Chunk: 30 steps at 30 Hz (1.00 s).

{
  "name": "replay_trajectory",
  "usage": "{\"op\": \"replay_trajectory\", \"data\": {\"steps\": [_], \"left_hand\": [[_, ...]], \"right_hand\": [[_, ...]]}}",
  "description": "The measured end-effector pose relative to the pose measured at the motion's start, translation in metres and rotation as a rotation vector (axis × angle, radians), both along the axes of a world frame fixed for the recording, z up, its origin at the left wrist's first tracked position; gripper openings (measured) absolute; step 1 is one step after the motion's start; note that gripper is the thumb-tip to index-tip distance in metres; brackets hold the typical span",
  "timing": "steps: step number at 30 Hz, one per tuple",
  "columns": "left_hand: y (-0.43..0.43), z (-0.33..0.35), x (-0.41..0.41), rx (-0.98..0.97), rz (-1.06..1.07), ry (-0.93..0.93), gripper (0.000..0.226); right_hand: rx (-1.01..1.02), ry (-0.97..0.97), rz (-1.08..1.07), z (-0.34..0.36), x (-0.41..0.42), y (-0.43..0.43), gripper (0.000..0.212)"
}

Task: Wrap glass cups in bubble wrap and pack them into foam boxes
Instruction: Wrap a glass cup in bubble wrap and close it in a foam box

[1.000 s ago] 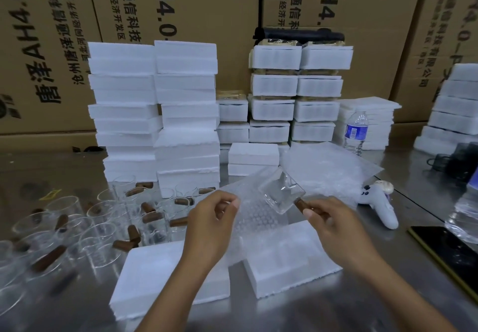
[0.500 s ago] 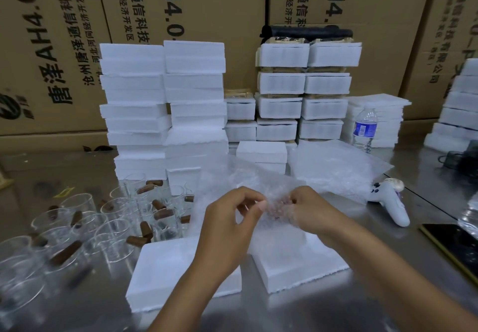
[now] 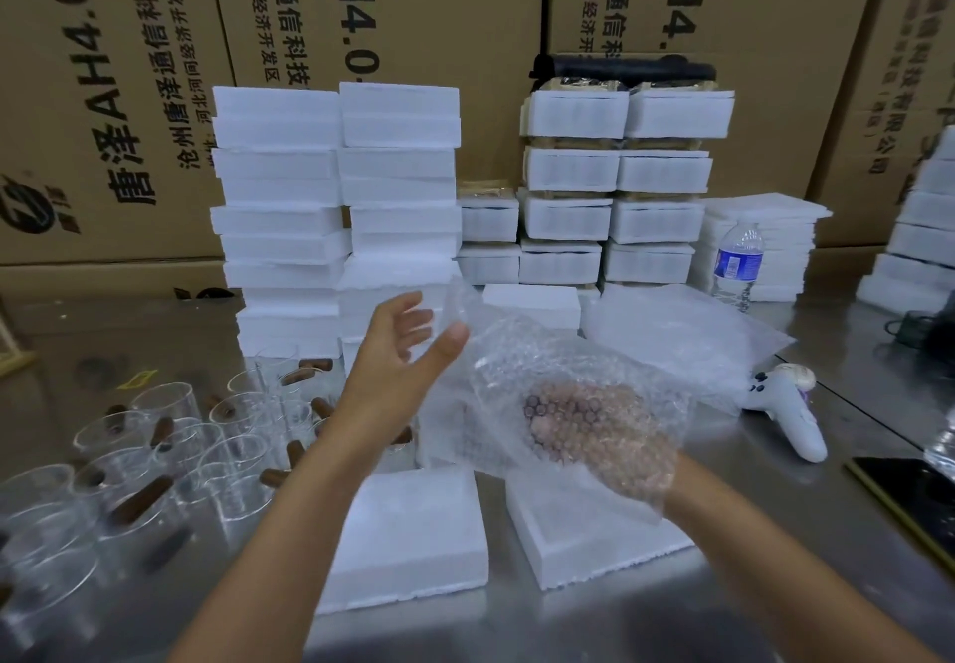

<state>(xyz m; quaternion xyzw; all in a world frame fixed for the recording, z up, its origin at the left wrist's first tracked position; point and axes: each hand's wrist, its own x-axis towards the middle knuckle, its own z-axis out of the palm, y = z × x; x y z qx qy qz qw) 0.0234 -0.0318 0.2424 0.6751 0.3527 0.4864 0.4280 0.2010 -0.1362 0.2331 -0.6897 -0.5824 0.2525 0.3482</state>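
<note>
The bubble wrap (image 3: 558,404) is bunched into a loose, crumpled bundle held up over the steel table (image 3: 775,585), just right of the centre of the view; the right hand (image 3: 594,435) lies inside or under it and shows only as a pinkish shape through the bubbles, so I cannot tell how its fingers are curled or whether a cup sits within; the left hand (image 3: 408,347) is raised just beside the bundle's upper left edge, palm turned toward it, fingers spread and relaxed, thumb tip at or very near the loose flap of wrap, gripping nothing; the two hands are apart, with the wrap between them; directly below the bundle two white foam boxes (image 3: 413,533) lie side by side on the table, the right one partly hidden by the wrap and forearm; to the left stands a cluster of glass cups (image 3: 170,435) with brown handles, upright and close together; behind the bundle a stack of flat bubble wrap sheets (image 3: 672,331) rests on the table, with a white handheld controller (image 3: 785,414) near its right; farther back rise tall stacks of foam boxes (image 3: 336,197), a water bottle (image 3: 736,264) and a wall of printed cardboard cartons (image 3: 439,16); a dark phone (image 3: 909,492) lies at the right edge.
</note>
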Motion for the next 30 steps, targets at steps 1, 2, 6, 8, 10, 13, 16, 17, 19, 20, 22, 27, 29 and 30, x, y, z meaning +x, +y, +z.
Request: {"op": "replay_trajectory", "data": {"steps": [1, 2, 6, 8, 10, 13, 16, 17, 19, 20, 22, 27, 29, 30], "left_hand": [[0.005, -0.001, -0.002, -0.056, -0.079, -0.005, 0.083], [0.008, -0.003, -0.002, -0.111, -0.162, -0.036, 0.089], [0.002, -0.016, 0.006, -0.279, -0.369, -0.225, 0.089], [-0.002, -0.022, 0.008, -0.368, -0.396, -0.322, 0.081], [-0.006, -0.027, 0.009, -0.437, -0.401, -0.407, 0.066], [-0.010, -0.031, 0.008, -0.543, -0.386, -0.530, 0.051], [-0.010, -0.034, 0.003, -0.587, -0.404, -0.657, 0.036], [-0.009, -0.035, 0.002, -0.587, -0.406, -0.699, 0.034], [-0.010, -0.037, 0.002, -0.595, -0.401, -0.794, 0.035], [-0.011, -0.038, 0.004, -0.603, -0.403, -0.849, 0.037], [-0.015, -0.038, 0.010, -0.601, -0.405, -0.933, 0.042], [-0.031, -0.043, 0.028, -0.531, -0.433, -0.941, 0.049], [-0.034, -0.047, 0.028, -0.522, -0.413, -0.911, 0.080], [-0.034, -0.049, 0.027, -0.526, -0.388, -0.894, 0.095]], "right_hand": [[0.002, 0.009, -0.016, 0.001, 0.000, -0.003, 0.031], [0.005, 0.031, -0.021, 0.002, 0.000, -0.002, 0.033], [0.077, -0.010, 0.058, 0.006, -0.013, 0.002, 0.025], [0.076, 0.004, 0.068, 0.005, -0.017, 0.006, 0.025], [0.053, 0.028, 0.115, 0.003, -0.015, 0.007, 0.024], [0.095, 0.130, 0.179, 0.010, -0.003, 0.001, 0.011], [0.505, 0.324, -0.016, 0.021, 0.014, -0.005, 0.017], [0.671, 0.369, -0.160, 0.021, 0.017, -0.009, 0.018], [0.867, 0.364, -0.374, 0.012, 0.022, -0.014, 0.012], [0.845, 0.404, -0.399, 0.004, 0.020, -0.014, 0.024], [0.647, 0.564, -0.300, -0.017, 0.011, -0.010, 0.056], [0.491, 0.623, -0.048, -0.040, -0.022, 0.004, 0.040], [0.549, 0.638, -0.152, -0.033, -0.022, 0.011, 0.010], [0.577, 0.661, -0.185, -0.029, -0.021, 0.014, 0.016]]}}
